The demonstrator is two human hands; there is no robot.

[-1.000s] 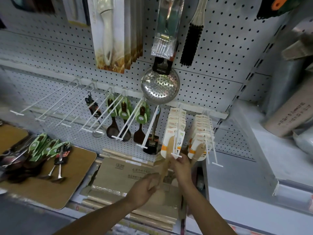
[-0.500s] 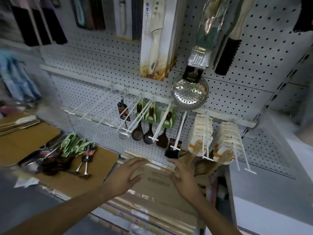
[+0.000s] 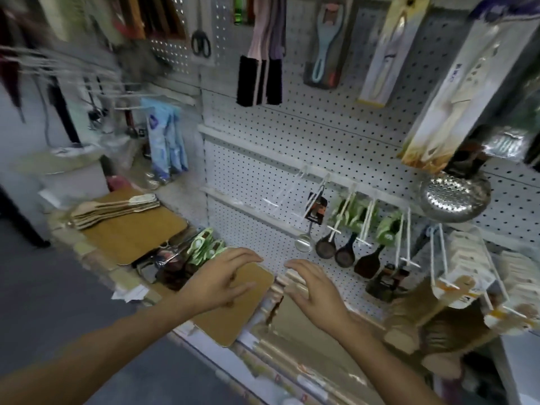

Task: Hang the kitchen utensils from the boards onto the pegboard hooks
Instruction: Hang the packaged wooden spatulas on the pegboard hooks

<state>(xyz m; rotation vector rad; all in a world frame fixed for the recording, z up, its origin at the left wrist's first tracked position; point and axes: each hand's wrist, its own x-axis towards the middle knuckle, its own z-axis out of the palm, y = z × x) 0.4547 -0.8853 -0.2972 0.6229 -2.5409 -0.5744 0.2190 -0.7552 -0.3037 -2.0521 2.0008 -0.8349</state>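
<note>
The pegboard [image 3: 336, 135] fills the back of the view, white and perforated, with a row of long hooks [image 3: 344, 206] jutting out toward us at mid height. Some already carry dark spatulas and spoons with green tags [image 3: 350, 214]; the two hooks at the left end [image 3: 280, 194] show bare, so that looks like the free hanging room.

Below and left sit the brown boards. The far board [image 3: 137, 229] holds a stack of pale wooden spoons [image 3: 117, 207], long axes running left to right, handles toward the pegboard side. The near board [image 3: 233, 311] holds a heap of dark utensils with green tags [image 3: 193, 255], lying at its far-left end, pointing up and right toward the wall.

Now the hands. The left hand [image 3: 222, 279] hovers over the near board, fingers spread and loosely bent, holding nothing. That green-tagged heap lies just beside its fingertips, to the left and slightly beyond. The right hand [image 3: 315, 290] hangs over the stacked cardboard packs [image 3: 295, 283], fingers apart too, empty, farther from the heap.

So the left hand is the nearer one by my reading: a short reach left takes a utensil, then up and right to the bare hooks. The crowded hooks to the right leave little room.
</note>
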